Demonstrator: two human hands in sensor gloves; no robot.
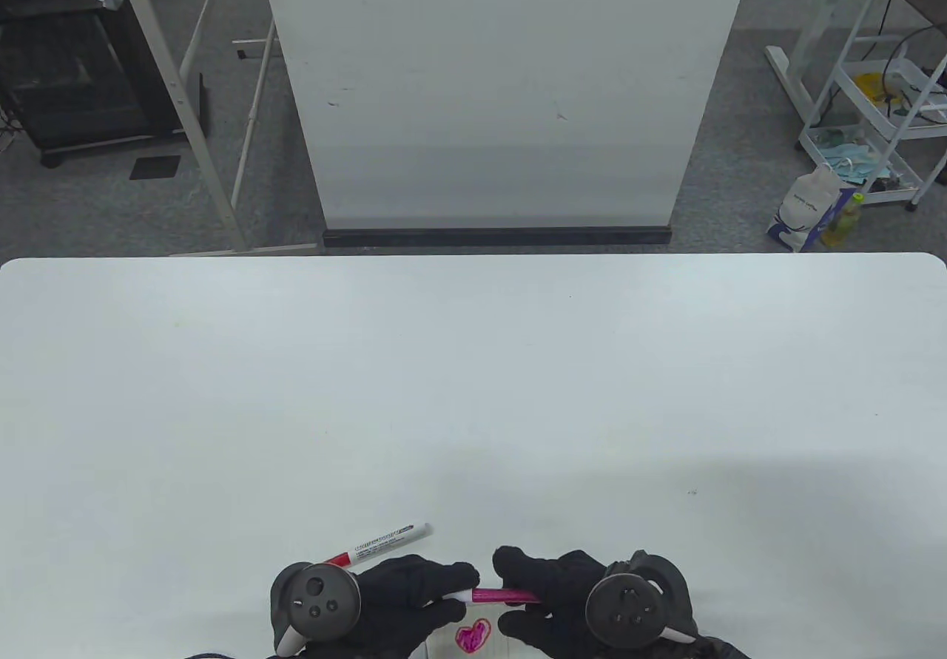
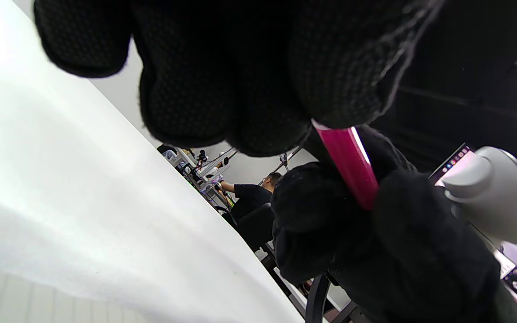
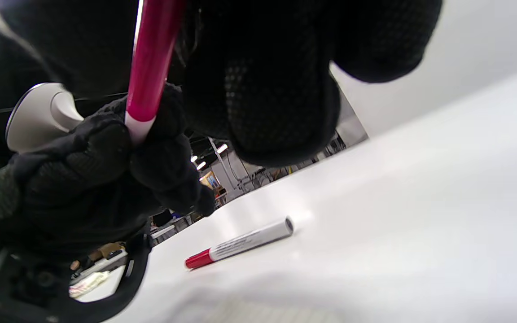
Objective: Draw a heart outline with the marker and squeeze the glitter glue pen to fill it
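Glitter glue pen (image 1: 497, 596) held level just above the filled pink heart (image 1: 472, 636), right hand (image 1: 551, 600) fingers clamped round barrel, left hand (image 1: 414, 596) fingers pinching white tip end, probably for capping; red-capped marker (image 1: 381, 542) discarded on surface (image 1: 473, 393) just beyond.

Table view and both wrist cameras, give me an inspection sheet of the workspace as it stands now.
Surface: white table, bare across most of its area.
Job's things: pink glitter glue pen held level over the paper; heart drawn and partly filled pink; red-capped marker lying capped beside the left hand.
Clutter: nothing seen on the table.
Hands: left hand pinches the pen's white end; right hand grips the pink barrel.
Cables: nothing seen on the table.
Surroundings: white panel, black shelf unit, white trolley, bag on the floor.
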